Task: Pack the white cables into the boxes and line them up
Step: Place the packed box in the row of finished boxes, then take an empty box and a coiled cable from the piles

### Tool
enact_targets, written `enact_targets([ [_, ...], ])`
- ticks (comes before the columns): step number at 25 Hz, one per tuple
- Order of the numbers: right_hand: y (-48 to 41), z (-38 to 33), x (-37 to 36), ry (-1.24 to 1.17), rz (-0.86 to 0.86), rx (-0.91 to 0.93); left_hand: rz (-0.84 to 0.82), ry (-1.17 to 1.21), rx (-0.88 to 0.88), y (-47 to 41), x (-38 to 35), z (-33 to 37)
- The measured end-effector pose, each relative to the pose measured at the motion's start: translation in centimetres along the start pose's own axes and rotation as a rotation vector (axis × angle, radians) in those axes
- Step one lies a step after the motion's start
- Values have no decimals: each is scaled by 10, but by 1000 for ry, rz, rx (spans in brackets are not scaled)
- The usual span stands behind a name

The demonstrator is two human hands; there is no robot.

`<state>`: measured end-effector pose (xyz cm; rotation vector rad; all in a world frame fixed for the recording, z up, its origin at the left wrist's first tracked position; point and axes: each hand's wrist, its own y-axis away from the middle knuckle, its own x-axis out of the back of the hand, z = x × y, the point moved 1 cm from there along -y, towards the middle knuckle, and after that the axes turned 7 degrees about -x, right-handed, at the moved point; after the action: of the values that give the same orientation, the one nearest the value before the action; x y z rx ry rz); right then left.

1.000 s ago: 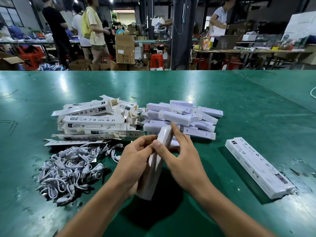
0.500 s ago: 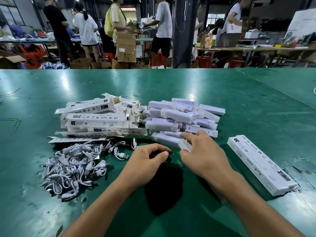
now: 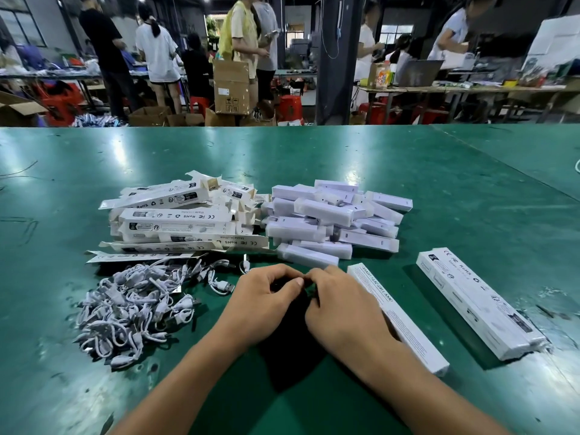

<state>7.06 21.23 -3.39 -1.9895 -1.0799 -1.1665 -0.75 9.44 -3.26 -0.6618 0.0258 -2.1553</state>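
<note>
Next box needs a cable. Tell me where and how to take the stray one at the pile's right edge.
Pinch the stray cable at its plug end, coming down from the right. It lies flat just outside the tangled pile, plug pointing toward the left hand, so it would likely lift free without dragging others.

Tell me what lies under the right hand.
A long white box lies on the green table, its left edge running beneath the wrist of the right hand. Whatever the curled fingers cover is hidden.
</note>
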Motion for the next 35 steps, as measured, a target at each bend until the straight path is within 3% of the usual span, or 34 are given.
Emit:
enact_targets([
  [9, -36, 56, 17, 46, 188, -249, -14, 118, 49, 2, -2, 0],
  [18, -49, 86, 33, -65, 216, -172, -17, 88, 43, 3, -2, -1],
  [21, -44, 75, 28, -164, 283, -27, -12, 79, 35, 3, -2, 0],
  [24, -33, 52, 11, -181, 209, 112, 14, 102, 69, 0, 1, -2],
  [26, -31, 45, -1, -103, 147, 77, 18, 173, 126, -3, 3, -3],
  [29, -30, 43, -1, -162, 192, 32, 37, 293, 222, -5, 6, -5],
  [30, -30, 43, 1, -194, 198, 15, 74, 250, 213, -5, 7, -5],
  [33, -31, 46, 2, -232, 168, -33, 282, -293, -51, -4, 17, -10],
  [35, -29, 43, 4, -215, 170, -46, 326, -492, -145, -3, 25, -12],
])
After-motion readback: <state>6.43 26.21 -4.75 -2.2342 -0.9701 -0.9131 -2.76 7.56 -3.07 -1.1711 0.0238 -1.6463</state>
